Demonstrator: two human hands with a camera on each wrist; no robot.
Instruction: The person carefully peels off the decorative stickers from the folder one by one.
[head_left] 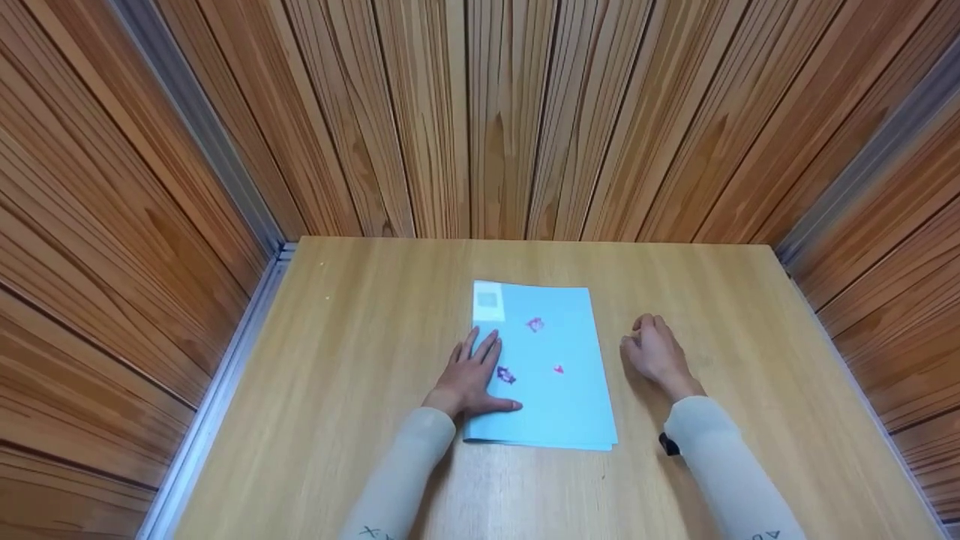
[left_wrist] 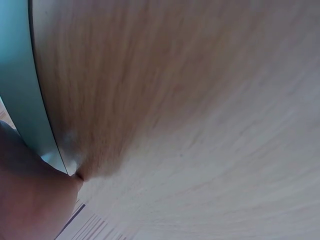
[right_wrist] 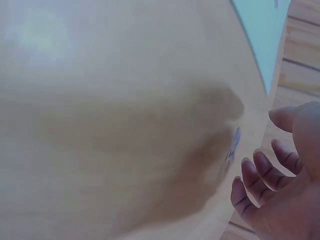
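Observation:
A light-blue booklet or folded card (head_left: 570, 412) lies on the table, its lower right corner showing two layers. On its front are a pale label (head_left: 488, 301), two small purple-pink stickers (head_left: 535, 325) and a tiny red-pink one (head_left: 558, 369). My left hand (head_left: 469, 379) rests flat along its left edge, fingers spread and thumb pointing right across the lower part. To the right of the booklet, my right hand (head_left: 656, 352) hovers with fingers loosely bent and holding nothing. In the right wrist view, a small shiny sliver (right_wrist: 233, 145) lies just beyond those fingertips.
The wooden table (head_left: 360, 315) has wood-panelled walls (head_left: 495, 120) behind it and on both sides. Metal framing (head_left: 217, 420) runs along its left edge. A small black object (head_left: 669, 444) sits at my right cuff.

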